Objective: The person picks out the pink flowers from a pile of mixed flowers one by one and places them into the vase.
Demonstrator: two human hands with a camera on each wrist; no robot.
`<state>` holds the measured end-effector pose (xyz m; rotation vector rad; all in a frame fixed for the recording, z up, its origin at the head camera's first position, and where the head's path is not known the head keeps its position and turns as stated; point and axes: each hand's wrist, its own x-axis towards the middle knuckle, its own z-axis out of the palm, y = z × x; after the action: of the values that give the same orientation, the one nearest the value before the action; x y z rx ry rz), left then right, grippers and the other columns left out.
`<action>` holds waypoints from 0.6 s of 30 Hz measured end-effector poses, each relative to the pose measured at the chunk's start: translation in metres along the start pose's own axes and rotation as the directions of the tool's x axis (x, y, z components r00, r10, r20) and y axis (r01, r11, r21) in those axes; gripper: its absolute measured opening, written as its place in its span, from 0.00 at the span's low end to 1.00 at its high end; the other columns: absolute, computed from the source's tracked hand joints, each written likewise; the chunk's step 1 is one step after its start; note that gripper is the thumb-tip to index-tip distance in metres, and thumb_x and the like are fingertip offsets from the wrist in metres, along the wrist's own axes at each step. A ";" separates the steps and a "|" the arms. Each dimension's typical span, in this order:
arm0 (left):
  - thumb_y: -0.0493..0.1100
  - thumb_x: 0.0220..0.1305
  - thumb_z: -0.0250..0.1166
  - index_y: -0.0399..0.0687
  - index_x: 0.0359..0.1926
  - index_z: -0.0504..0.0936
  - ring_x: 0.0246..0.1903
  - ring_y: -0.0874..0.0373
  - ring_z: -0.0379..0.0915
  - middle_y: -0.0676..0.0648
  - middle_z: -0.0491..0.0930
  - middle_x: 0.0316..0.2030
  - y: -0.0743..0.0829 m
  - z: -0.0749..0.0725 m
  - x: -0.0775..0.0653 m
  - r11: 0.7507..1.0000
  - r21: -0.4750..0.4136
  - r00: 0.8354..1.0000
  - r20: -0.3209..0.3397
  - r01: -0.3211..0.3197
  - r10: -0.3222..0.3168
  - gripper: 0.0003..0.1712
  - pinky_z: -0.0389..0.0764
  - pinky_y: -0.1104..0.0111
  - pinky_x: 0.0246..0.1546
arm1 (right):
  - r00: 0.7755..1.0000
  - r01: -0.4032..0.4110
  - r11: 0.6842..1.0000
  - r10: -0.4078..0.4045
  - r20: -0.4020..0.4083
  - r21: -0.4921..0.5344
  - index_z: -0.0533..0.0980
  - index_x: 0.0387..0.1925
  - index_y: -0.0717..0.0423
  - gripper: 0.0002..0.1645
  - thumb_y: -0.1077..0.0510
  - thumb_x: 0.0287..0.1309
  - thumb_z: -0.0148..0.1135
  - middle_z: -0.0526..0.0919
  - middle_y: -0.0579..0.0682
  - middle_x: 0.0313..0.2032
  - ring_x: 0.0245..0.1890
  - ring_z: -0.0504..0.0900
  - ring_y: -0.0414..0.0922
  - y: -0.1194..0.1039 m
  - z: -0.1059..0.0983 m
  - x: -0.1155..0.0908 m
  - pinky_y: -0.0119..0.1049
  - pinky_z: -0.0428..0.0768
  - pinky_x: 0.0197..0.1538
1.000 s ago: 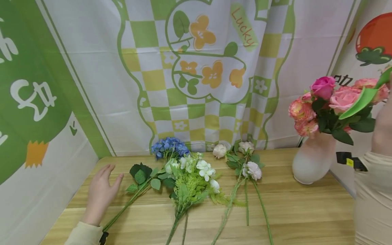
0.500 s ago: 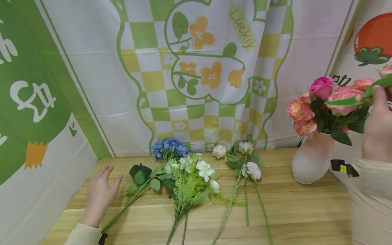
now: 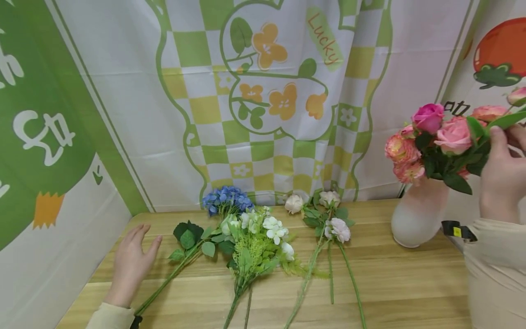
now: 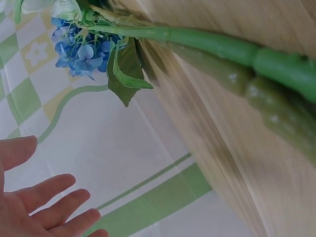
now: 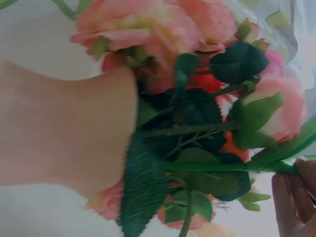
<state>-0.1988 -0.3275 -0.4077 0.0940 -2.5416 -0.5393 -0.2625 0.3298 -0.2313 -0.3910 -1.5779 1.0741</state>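
At the right, a white-and-pink vase (image 3: 419, 214) stands upright, filled with pink roses (image 3: 454, 136) and dark leaves. My right hand (image 3: 503, 171) is at the right side of this bouquet. In the right wrist view its thumb and fingers pinch a green stem (image 5: 222, 167) that runs in among the blooms near the vase mouth. A long green leaf (image 3: 509, 119) stands out above that hand. My left hand (image 3: 133, 262) is at the left of the table with fingers spread and nothing in them, beside a green leafy stem (image 3: 168, 276).
Blue hydrangea (image 3: 228, 199) and white flowers with greenery (image 3: 256, 246) lie mid-table. Pale pink roses (image 3: 338, 229) on long stems lie to their right. The wooden table (image 3: 394, 288) ends at a printed curtain (image 3: 271, 155) behind, with cloth walls on both sides.
My right hand has moved left to the bouquet, bringing the green-leaved stem into the flowers. The nearest pink rose looks turned. My left hand has barely shifted.
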 end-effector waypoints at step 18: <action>0.48 0.67 0.58 0.26 0.60 0.67 0.57 0.26 0.59 0.25 0.64 0.60 -0.001 -0.001 0.000 1.000 0.017 1.000 0.005 0.001 -0.001 0.32 0.60 0.35 0.55 | 0.993 0.112 0.994 -0.112 0.027 -0.008 0.81 0.49 0.43 0.16 0.47 0.61 0.59 0.78 0.27 0.41 0.38 0.75 0.22 0.028 0.003 -0.015 0.18 0.75 0.49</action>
<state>-0.1979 -0.3289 -0.4071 0.1004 -2.5515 -0.5187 -0.2682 0.3327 -0.2620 -0.2920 -1.6102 0.9891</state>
